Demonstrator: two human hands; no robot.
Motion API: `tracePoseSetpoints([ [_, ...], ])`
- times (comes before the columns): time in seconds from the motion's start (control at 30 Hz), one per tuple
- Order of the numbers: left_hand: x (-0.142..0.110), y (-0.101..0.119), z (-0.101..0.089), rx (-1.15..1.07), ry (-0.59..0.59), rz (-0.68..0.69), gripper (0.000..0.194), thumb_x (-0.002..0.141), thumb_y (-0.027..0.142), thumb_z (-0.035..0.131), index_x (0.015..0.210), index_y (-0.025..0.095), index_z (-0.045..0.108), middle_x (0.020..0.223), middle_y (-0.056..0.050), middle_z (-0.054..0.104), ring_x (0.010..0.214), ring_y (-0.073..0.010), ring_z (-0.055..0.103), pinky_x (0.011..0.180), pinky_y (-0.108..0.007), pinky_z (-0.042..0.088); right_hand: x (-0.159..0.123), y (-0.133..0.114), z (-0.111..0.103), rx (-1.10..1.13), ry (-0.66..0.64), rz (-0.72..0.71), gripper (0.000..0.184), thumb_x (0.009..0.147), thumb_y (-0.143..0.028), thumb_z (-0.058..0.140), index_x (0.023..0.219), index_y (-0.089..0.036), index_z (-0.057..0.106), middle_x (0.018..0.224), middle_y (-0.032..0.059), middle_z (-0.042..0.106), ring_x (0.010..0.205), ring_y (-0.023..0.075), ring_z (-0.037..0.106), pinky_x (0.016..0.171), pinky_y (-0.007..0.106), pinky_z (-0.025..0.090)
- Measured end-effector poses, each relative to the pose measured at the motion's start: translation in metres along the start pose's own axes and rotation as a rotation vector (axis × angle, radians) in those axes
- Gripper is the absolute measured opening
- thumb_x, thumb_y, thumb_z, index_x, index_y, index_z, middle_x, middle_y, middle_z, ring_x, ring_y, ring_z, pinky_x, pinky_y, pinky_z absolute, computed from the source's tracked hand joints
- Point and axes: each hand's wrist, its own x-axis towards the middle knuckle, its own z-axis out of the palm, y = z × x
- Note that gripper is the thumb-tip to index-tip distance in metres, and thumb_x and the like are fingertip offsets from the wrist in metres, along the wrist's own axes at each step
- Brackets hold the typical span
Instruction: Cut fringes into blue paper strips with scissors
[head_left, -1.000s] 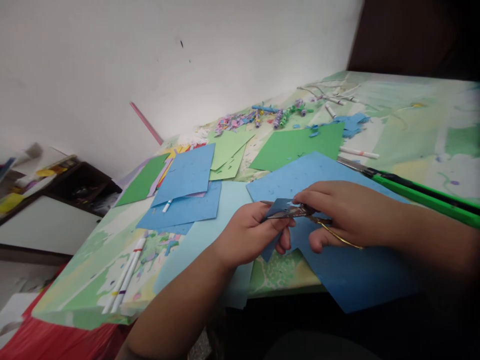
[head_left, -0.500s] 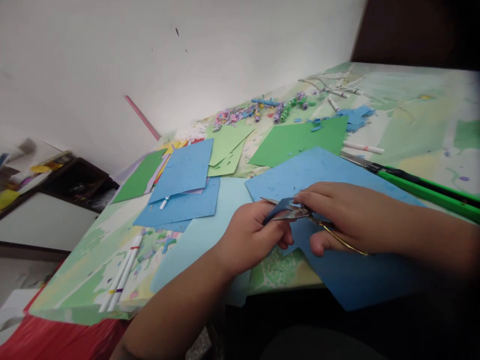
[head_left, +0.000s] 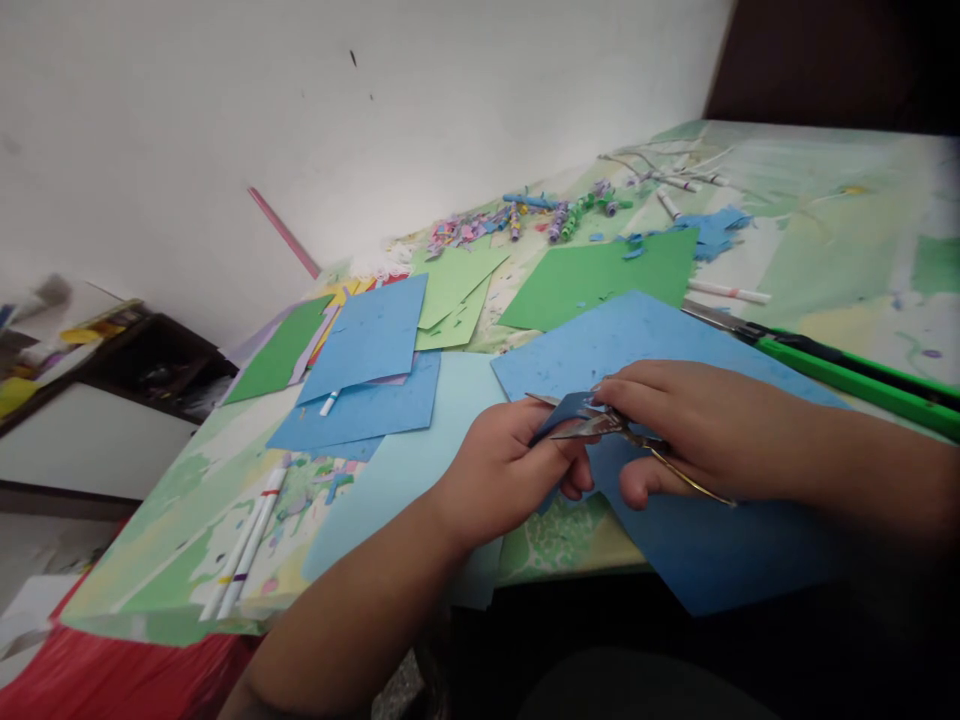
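Note:
My left hand (head_left: 510, 465) is closed on a small piece of blue paper (head_left: 574, 408), pinched between thumb and fingers. In my right hand (head_left: 679, 430) is a pair of scissors (head_left: 592, 427) with gold-coloured handles. Its blades are apart, one on each side of the blue piece, close to my left fingers. Below both hands lies a large blue sheet (head_left: 720, 540), its near corner hanging past the table edge. A pale blue sheet (head_left: 405, 500) extends under my left forearm.
A green utility knife (head_left: 847, 375) with its blade out lies at the right. Green sheets (head_left: 600, 280), blue sheets (head_left: 367, 340), white markers (head_left: 247, 550) and rolled paper pieces (head_left: 562, 220) cover the patterned tablecloth (head_left: 157, 540). Paper scraps (head_left: 716, 233) lie further back.
Both hands stay in almost the same place. The scissors have tilted and shifted very slightly around the blue paper piece.

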Motion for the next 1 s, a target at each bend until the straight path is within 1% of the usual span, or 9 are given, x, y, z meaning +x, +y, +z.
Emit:
tracePoseSetpoints([
  [0.1,-0.001,0.0004,0.0007,-0.041,0.002,-0.017,0.027,0.08,0.022,0.043,0.059,0.013,0.055,0.053,0.001,0.054,0.047,-0.0064,0.052,0.05,-0.018,0.043,-0.0008,0.0012,0.0012,-0.024,0.026,-0.002,0.066,0.072,-0.07,0.024,0.087,-0.013,0.054,0.074,0.0119,0.056,0.067,0.0233,0.052,0.054,0.031,0.034],
  [0.2,-0.0011,0.002,0.001,-0.084,0.004,-0.022,0.024,0.08,0.024,0.044,0.062,0.013,0.055,0.053,0.001,0.053,0.046,-0.0062,0.051,0.049,-0.018,0.042,-0.0014,0.003,0.0024,-0.043,0.064,-0.016,0.064,0.073,-0.069,0.027,0.086,-0.013,0.056,0.071,0.0104,0.057,0.064,0.0222,0.052,0.053,0.03,0.033],
  [0.37,-0.0015,0.0049,0.001,-0.08,-0.002,-0.003,0.028,0.079,0.025,0.046,0.054,0.014,0.052,0.05,0.001,0.052,0.045,-0.0057,0.05,0.049,-0.018,0.042,-0.0018,0.005,0.0025,-0.077,0.125,-0.055,0.06,0.072,-0.068,0.034,0.08,-0.013,0.058,0.064,0.0088,0.056,0.058,0.0207,0.051,0.05,0.028,0.031],
  [0.43,-0.0022,0.0051,0.0009,-0.095,0.0,-0.016,0.023,0.078,0.022,0.047,0.058,0.013,0.054,0.05,0.002,0.052,0.044,-0.0054,0.049,0.049,-0.018,0.041,-0.0022,0.0058,0.0018,-0.095,0.123,-0.062,0.058,0.072,-0.067,0.035,0.079,-0.014,0.058,0.063,0.0085,0.056,0.057,0.0201,0.051,0.05,0.028,0.03],
  [0.53,-0.0026,0.0043,0.0001,-0.198,-0.006,-0.083,0.013,0.077,0.021,0.049,0.069,0.014,0.056,0.051,0.003,0.054,0.044,-0.006,0.05,0.047,-0.018,0.042,-0.0025,0.0074,0.0006,-0.106,0.124,-0.061,0.058,0.072,-0.067,0.036,0.081,-0.014,0.058,0.064,0.0084,0.056,0.059,0.0197,0.05,0.051,0.028,0.03],
  [0.63,-0.0014,0.0033,-0.0014,-0.324,-0.026,-0.151,0.011,0.076,0.024,0.052,0.074,0.013,0.055,0.054,0.002,0.057,0.047,-0.0073,0.052,0.049,-0.02,0.043,-0.0016,0.0086,-0.0008,-0.074,0.106,-0.034,0.06,0.071,-0.068,0.033,0.081,-0.014,0.058,0.065,0.0085,0.056,0.06,0.0194,0.05,0.052,0.028,0.03],
  [0.77,0.0021,0.0024,-0.002,-0.399,-0.062,-0.207,0.013,0.074,0.024,0.054,0.076,0.012,0.055,0.058,-0.001,0.059,0.05,-0.0086,0.055,0.053,-0.022,0.045,0.0008,0.0085,-0.003,-0.029,0.093,0.011,0.061,0.07,-0.07,0.033,0.079,-0.014,0.057,0.062,0.006,0.053,0.056,0.0173,0.047,0.051,0.027,0.028],
  [0.9,0.0051,0.0005,-0.0014,-0.45,-0.057,-0.205,0.013,0.077,0.024,0.05,0.077,0.011,0.052,0.062,-0.001,0.06,0.051,-0.008,0.057,0.053,-0.021,0.044,0.0035,0.0083,-0.0055,0.012,0.018,0.074,0.055,0.072,-0.066,0.039,0.079,-0.015,0.056,0.063,0.004,0.051,0.056,0.0153,0.044,0.051,0.026,0.028],
  [1.0,0.0065,-0.0001,-0.0034,-0.457,-0.01,-0.192,0.014,0.078,0.027,0.049,0.077,0.013,0.05,0.062,0.0,0.059,0.049,-0.0066,0.056,0.048,-0.018,0.043,0.005,0.0087,-0.0067,0.052,-0.03,0.145,0.049,0.071,-0.062,0.045,0.085,-0.016,0.056,0.069,0.004,0.053,0.06,0.016,0.046,0.053,0.026,0.03],
])
